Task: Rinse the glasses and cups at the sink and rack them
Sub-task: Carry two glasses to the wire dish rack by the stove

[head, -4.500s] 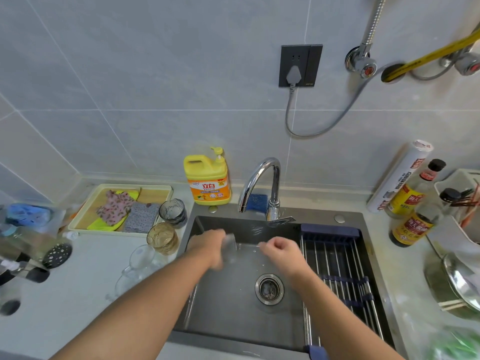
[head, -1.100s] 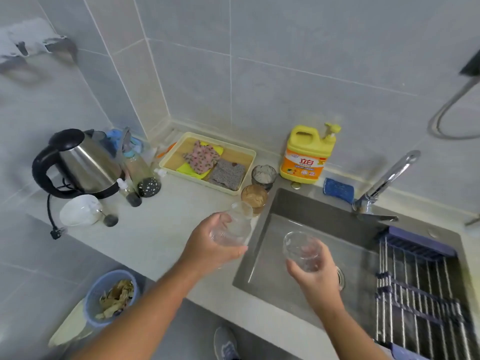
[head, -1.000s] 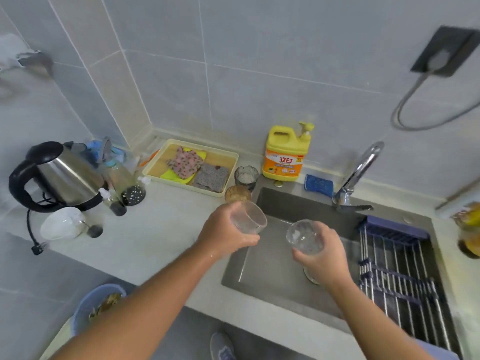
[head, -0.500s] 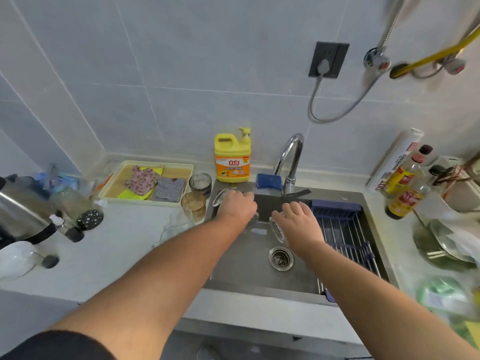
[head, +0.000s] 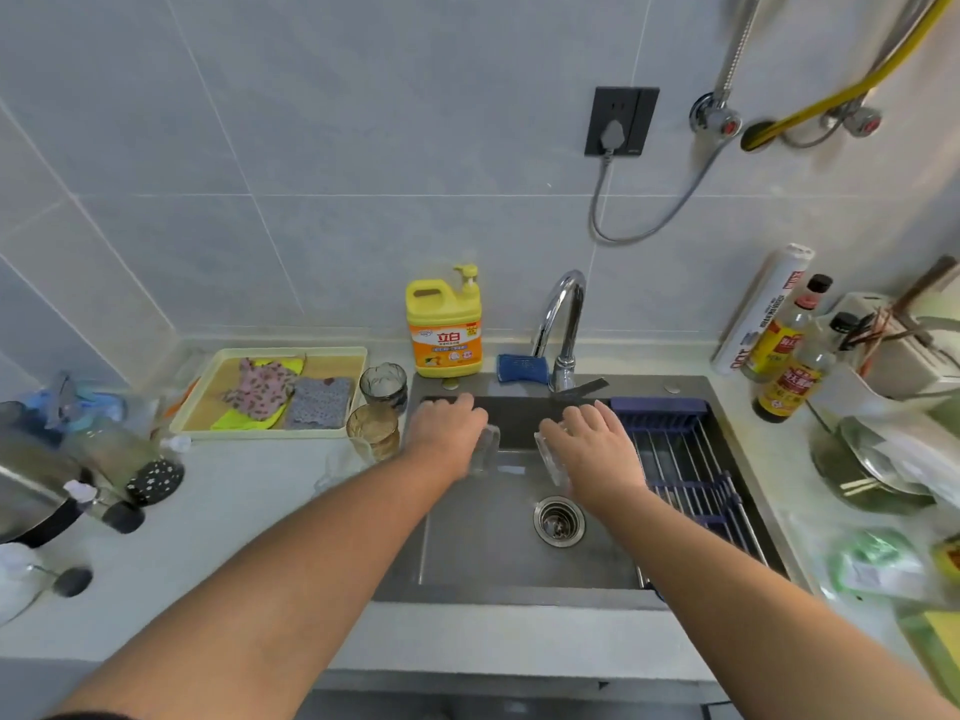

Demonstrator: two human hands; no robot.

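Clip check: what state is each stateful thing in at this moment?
left hand: grips a clear glass over the sink.
right hand: grips a second clear glass.
faucet: no stream visible.
amber glass: upright on the counter.
grey glass: upright, beside it.
plug: in the socket.

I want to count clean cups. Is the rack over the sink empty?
Empty, as far as it shows: the rack has only bare bars, no cups.
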